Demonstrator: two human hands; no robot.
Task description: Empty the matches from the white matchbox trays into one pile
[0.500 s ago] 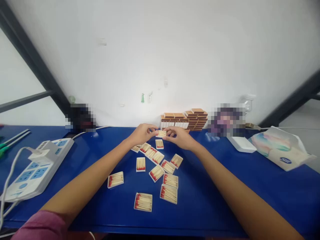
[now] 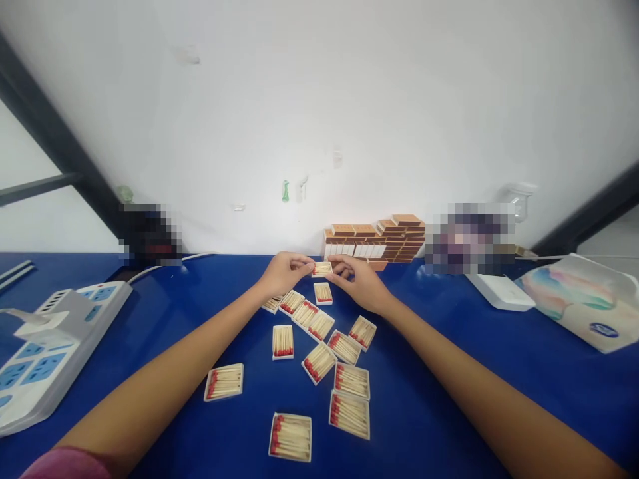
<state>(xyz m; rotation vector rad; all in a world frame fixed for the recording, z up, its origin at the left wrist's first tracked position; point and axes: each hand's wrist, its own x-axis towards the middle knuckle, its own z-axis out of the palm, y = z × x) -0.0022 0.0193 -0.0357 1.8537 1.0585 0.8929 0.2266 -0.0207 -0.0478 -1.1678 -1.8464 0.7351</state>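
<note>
Between my two hands, near the wall, is a white matchbox tray (image 2: 322,269) filled with matches. My left hand (image 2: 288,271) pinches its left end between thumb and fingers. At the opposite end, the thumb and curled fingers of my right hand (image 2: 355,278) grip the tray. Just below it a second tray of matches (image 2: 323,293) lies on the blue table (image 2: 190,436). Several more open trays are scattered toward me, among them a front one (image 2: 290,436) and a left one (image 2: 224,382). One tray (image 2: 272,303) is partly covered by my left forearm.
Brown matchbox covers (image 2: 399,241) are stacked against the wall (image 2: 279,100), right behind my hands. On the left lies a white power strip (image 2: 54,352) with a plug and cable. To the right are a white box (image 2: 500,291) and a tissue pack (image 2: 579,299).
My view has moved closer, so the trays and power strip appear larger and lower. Both hands keep hold of the same matchbox tray in nearly the same place.
</note>
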